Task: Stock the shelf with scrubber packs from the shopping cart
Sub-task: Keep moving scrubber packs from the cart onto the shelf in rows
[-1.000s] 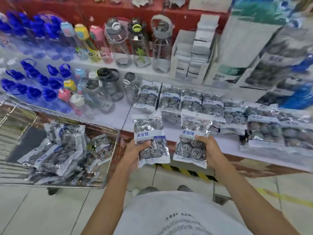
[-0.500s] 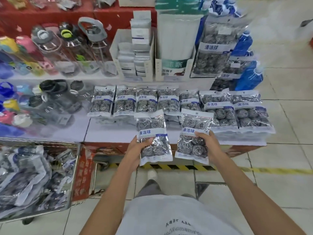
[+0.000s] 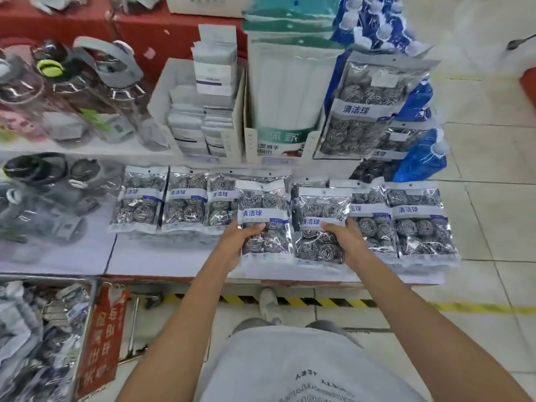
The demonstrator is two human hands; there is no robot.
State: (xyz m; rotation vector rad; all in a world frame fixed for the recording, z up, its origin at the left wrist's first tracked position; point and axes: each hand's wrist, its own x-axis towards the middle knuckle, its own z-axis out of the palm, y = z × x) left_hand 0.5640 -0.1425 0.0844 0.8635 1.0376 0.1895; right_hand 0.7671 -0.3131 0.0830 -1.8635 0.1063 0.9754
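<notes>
Left hand (image 3: 235,242) grips one scrubber pack (image 3: 263,219) by its lower left edge, thumb curled over the front; the right hand (image 3: 346,239) holds a second scrubber pack (image 3: 320,224) the same way from its right side. Both packs sit side by side at the frame's centre, over the row of stocked packs (image 3: 185,198) lined along the white shelf (image 3: 156,256). At lower left, the shopping cart (image 3: 87,314) holds more packs beside a red sign (image 3: 101,343).
</notes>
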